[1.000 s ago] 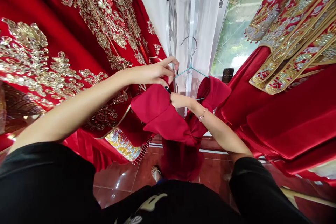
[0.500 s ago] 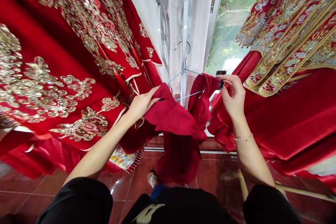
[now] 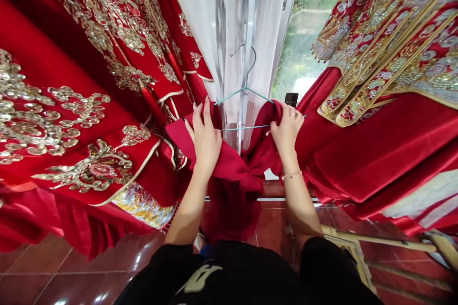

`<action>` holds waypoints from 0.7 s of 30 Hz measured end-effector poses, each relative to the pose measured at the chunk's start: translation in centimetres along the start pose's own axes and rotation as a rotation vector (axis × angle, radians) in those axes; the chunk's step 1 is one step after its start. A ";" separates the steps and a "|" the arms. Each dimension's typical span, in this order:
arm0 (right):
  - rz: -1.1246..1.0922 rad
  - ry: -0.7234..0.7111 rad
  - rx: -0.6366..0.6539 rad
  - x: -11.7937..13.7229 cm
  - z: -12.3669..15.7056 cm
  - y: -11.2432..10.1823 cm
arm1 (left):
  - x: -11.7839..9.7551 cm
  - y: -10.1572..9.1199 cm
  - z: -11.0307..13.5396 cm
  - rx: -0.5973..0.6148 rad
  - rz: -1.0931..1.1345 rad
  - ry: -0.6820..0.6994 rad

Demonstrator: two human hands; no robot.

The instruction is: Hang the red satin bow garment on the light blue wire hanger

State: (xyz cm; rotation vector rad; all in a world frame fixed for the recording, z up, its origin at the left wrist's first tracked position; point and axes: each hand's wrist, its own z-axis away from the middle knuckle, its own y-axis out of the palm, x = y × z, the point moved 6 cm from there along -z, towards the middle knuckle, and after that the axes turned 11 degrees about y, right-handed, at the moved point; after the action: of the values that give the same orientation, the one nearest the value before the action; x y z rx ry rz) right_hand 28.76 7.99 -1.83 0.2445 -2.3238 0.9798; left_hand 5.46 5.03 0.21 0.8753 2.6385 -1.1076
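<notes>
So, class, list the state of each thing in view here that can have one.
Left hand: gripping the garment, fingers up.
Right hand: gripping the garment beside the hanger's end.
Red garment: bunched, held up by both hands.
Hanger: teal, upright, hook at top.
Curtain: white, sheer, hanging straight.
Embroidered robe: red and gold, hanging spread out.

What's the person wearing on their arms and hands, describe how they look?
The left sleeve and right sleeve are black, and the forearms are bare. The right hand wears a ring, and its wrist a thin gold-coloured chain bracelet. The left hand has dark nails.
</notes>
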 end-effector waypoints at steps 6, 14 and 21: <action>0.129 -0.014 0.055 -0.5 0.2 -0.7 | 1.0 -0.6 0.4 -0.060 -0.025 0.001; 0.329 0.096 0.069 -0.4 -0.7 -1.4 | 2.5 -0.8 -0.5 0.060 -0.125 -0.094; 0.306 0.075 0.053 -1.9 -1.0 -2.8 | 3.7 -2.3 -1.7 0.083 -0.275 0.015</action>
State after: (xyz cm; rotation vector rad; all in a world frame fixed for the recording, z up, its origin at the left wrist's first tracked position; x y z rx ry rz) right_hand 31.84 6.56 -0.78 -0.1299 -2.3102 1.1764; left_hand 1.21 6.62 1.55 0.5461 2.8050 -1.2835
